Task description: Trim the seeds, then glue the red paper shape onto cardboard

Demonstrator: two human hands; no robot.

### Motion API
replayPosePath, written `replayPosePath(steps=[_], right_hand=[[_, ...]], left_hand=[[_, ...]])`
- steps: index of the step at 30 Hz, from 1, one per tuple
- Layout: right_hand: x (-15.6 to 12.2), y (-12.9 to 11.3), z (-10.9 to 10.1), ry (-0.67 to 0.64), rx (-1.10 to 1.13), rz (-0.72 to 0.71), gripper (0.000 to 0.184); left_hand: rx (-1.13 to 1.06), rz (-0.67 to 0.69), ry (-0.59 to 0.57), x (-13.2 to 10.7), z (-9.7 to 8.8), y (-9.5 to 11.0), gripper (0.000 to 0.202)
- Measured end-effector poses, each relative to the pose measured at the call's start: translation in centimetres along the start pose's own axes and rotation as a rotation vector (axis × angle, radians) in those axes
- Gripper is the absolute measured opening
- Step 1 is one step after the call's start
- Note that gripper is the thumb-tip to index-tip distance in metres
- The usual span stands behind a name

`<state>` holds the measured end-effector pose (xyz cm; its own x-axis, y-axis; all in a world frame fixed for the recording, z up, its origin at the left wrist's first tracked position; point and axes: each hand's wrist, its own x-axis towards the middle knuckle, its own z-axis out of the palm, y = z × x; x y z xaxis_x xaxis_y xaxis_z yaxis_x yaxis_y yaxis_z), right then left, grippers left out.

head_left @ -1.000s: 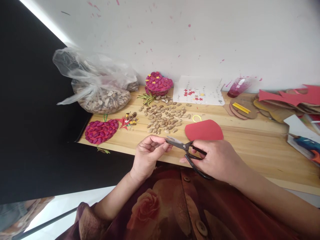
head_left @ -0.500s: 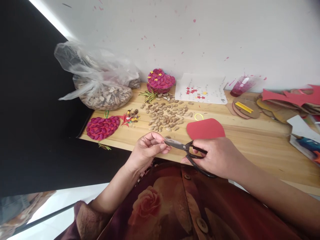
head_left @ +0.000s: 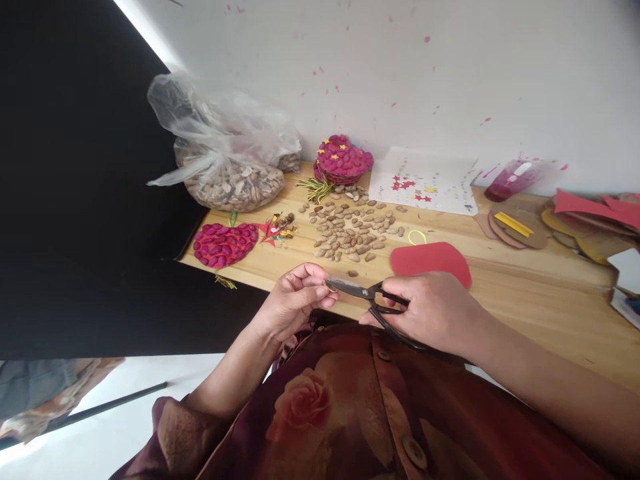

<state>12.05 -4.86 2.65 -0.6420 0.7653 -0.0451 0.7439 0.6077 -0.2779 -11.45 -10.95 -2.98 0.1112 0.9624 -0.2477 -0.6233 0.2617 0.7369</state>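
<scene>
My left hand pinches a small tan piece that looks like a peanut shell, mostly hidden by the fingertips. Black-handled scissors are in my right hand, fingers through and around the handles. Their blades point left, with the tips at the small piece. Both hands are in front of my body, near the table's front edge. Just beyond them lie many loose peanuts. A red rounded card shape with a yellow loop lies behind my right hand.
A plastic bag of shells stands at the back left. Nearby are a magenta shell-covered ornament, a stack of similar ones, and small scraps. Farther right are a paper with stars, a stained cup and cardboard cutouts.
The view has shifted, so the table's things appear farther right. My hands keep nearly the same pose, the scissor tips still at the small piece.
</scene>
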Motion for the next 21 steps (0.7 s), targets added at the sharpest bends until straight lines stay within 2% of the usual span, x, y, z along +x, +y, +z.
replayPosePath(steps=[5,8,12,17,21], right_hand=[[1.1,-0.6,0.5,-0.004,-0.012,-0.03,0.051],[1.5,-0.6,0.7,-0.035,0.103,0.042,0.05],[1.2,0.1,0.4,-0.025,0.242,0.135,0.05],[-0.8,1.6,0.3,0.026,0.233,0.212,0.053],[-2.8,3.2,0.7,0.034,0.198,0.294,0.052]], left_hand=[[-0.007,0.017,0.033,-0.5,-0.9,0.2,0.033],[0.014,0.02,0.057,-0.7,-1.3,0.3,0.034],[0.108,0.065,0.092,-0.8,-1.5,0.6,0.024],[0.439,0.218,0.102,-0.4,-1.5,1.4,0.021],[0.903,0.352,0.115,0.0,-1.0,2.3,0.013]])
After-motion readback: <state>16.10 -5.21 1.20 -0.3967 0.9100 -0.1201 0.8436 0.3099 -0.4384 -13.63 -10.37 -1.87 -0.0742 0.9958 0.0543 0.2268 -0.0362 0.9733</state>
